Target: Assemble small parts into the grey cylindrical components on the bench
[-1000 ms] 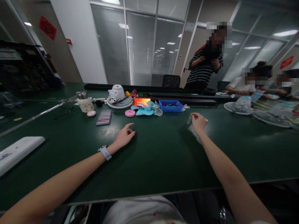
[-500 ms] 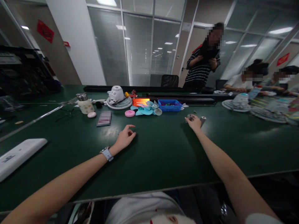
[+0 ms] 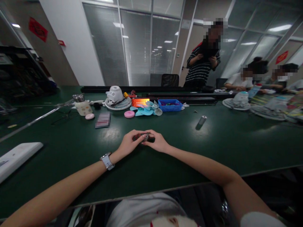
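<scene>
Over the green table, my left hand [image 3: 129, 143] and my right hand [image 3: 159, 142] meet with fingertips touching. Thumbs and fingers of both close around a small metallic cylindrical part [image 3: 146, 137], mostly covered by the fingers. A watch [image 3: 107, 160] is on my left wrist. To the right, apart from my hands, a grey metal cylinder [image 3: 202, 120] is on the table top. Farther back are light-blue fan blades [image 3: 144, 109] and a pink round piece [image 3: 129, 114].
A blue tray [image 3: 169, 106] with small parts sits behind the hands, beside a lit orange screen [image 3: 140, 102]. White fan parts [image 3: 115, 94], a bottle [image 3: 82, 105] and a white flat device [image 3: 20, 157] are leftward. A person [image 3: 201, 64] stands across the table; others sit right.
My right hand has come left from near the grey cylinder, bringing the small metallic part to my left hand. My left hand has moved slightly right and closed on it.
</scene>
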A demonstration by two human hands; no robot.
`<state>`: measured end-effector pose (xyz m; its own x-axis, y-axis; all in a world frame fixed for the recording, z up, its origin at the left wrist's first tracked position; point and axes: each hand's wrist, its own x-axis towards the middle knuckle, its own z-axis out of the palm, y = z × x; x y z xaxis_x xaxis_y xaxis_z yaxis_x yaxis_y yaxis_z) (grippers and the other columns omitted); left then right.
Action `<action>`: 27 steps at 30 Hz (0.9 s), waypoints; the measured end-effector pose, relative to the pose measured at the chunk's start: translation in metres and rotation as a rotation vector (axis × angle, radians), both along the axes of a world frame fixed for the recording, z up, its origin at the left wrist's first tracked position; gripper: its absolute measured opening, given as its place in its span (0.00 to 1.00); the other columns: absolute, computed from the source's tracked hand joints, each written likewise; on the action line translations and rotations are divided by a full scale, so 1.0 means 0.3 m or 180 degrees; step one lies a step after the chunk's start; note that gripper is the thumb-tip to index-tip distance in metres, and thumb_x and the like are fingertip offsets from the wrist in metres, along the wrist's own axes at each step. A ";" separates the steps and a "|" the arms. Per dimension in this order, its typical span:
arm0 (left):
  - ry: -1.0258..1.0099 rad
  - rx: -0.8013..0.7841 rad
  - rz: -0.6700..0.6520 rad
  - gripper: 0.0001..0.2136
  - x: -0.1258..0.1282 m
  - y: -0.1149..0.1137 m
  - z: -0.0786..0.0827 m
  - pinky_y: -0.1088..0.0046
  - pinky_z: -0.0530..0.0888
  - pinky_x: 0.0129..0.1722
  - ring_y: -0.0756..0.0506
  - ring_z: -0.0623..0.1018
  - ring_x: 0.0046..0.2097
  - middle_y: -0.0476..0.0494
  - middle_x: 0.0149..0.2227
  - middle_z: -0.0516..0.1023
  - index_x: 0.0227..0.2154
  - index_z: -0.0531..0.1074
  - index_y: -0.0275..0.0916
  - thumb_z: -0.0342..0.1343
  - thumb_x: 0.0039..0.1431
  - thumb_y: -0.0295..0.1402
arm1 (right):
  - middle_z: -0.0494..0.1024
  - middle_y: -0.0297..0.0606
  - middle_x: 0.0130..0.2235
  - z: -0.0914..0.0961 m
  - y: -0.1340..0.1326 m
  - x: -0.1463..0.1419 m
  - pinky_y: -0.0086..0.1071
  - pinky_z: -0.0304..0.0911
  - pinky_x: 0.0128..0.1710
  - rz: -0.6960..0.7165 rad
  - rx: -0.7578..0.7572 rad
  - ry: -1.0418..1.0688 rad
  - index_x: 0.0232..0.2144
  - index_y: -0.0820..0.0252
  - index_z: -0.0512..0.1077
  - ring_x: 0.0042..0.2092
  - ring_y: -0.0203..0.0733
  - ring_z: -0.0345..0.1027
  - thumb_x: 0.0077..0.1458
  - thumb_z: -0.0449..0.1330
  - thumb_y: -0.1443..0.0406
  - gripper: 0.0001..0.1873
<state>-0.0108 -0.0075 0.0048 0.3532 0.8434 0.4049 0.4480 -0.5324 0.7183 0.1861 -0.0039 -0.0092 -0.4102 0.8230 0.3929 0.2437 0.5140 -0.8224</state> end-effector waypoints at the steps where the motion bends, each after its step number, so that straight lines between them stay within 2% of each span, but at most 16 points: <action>1: 0.0027 0.0033 -0.0017 0.17 0.002 0.000 0.004 0.70 0.69 0.37 0.46 0.75 0.38 0.46 0.37 0.77 0.47 0.78 0.44 0.54 0.62 0.47 | 0.82 0.38 0.41 -0.003 -0.004 0.000 0.41 0.68 0.50 0.0021 -0.0014 -0.0020 0.50 0.60 0.69 0.45 0.45 0.77 0.48 0.70 0.60 0.28; 9: 0.0091 0.0069 -0.0006 0.14 0.022 0.020 0.044 0.68 0.71 0.40 0.44 0.76 0.40 0.44 0.36 0.79 0.35 0.81 0.43 0.56 0.61 0.45 | 0.81 0.38 0.40 -0.027 0.012 0.012 0.39 0.69 0.47 -0.0017 -0.0087 -0.0085 0.46 0.60 0.72 0.42 0.44 0.76 0.48 0.70 0.57 0.25; 12: 0.0037 0.0168 0.0220 0.13 0.032 0.021 0.066 0.67 0.71 0.41 0.43 0.76 0.39 0.44 0.35 0.79 0.33 0.80 0.42 0.55 0.61 0.43 | 0.81 0.38 0.42 -0.032 0.013 0.011 0.39 0.69 0.47 -0.0006 -0.0066 -0.0069 0.47 0.59 0.71 0.43 0.44 0.76 0.47 0.70 0.57 0.26; 15: -0.0106 0.0234 0.0529 0.14 0.014 0.041 0.070 0.68 0.72 0.38 0.44 0.75 0.37 0.43 0.35 0.79 0.35 0.81 0.41 0.55 0.60 0.45 | 0.81 0.38 0.43 -0.024 0.007 0.010 0.39 0.69 0.48 -0.0018 -0.0131 -0.0074 0.47 0.59 0.71 0.44 0.44 0.76 0.47 0.70 0.56 0.26; 20: 0.0050 -0.0058 0.0740 0.15 -0.049 0.081 -0.002 0.68 0.70 0.34 0.44 0.76 0.34 0.43 0.33 0.80 0.34 0.82 0.41 0.57 0.56 0.46 | 0.80 0.39 0.44 -0.010 0.000 0.007 0.39 0.70 0.47 -0.0073 -0.0097 -0.0171 0.46 0.58 0.71 0.44 0.43 0.76 0.48 0.70 0.56 0.25; 23: 0.0350 -0.0314 0.0575 0.14 -0.066 0.081 -0.050 0.67 0.71 0.34 0.42 0.77 0.35 0.43 0.33 0.82 0.32 0.82 0.43 0.58 0.55 0.46 | 0.80 0.39 0.44 -0.011 0.001 0.011 0.39 0.70 0.47 -0.0130 -0.0040 -0.0218 0.46 0.58 0.71 0.44 0.44 0.76 0.48 0.69 0.55 0.24; 27: 0.0549 -0.0167 0.0295 0.12 -0.063 0.071 -0.063 0.66 0.71 0.37 0.41 0.78 0.36 0.43 0.34 0.83 0.33 0.83 0.45 0.58 0.56 0.45 | 0.80 0.39 0.43 -0.012 -0.011 0.010 0.39 0.70 0.46 -0.0188 0.0045 -0.0342 0.45 0.58 0.71 0.44 0.44 0.76 0.49 0.69 0.55 0.24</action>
<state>-0.0296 0.0137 -0.0141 0.3332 0.8940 0.2997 0.6121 -0.4469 0.6525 0.1892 -0.0072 -0.0128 -0.4014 0.8417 0.3611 0.3602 0.5076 -0.7827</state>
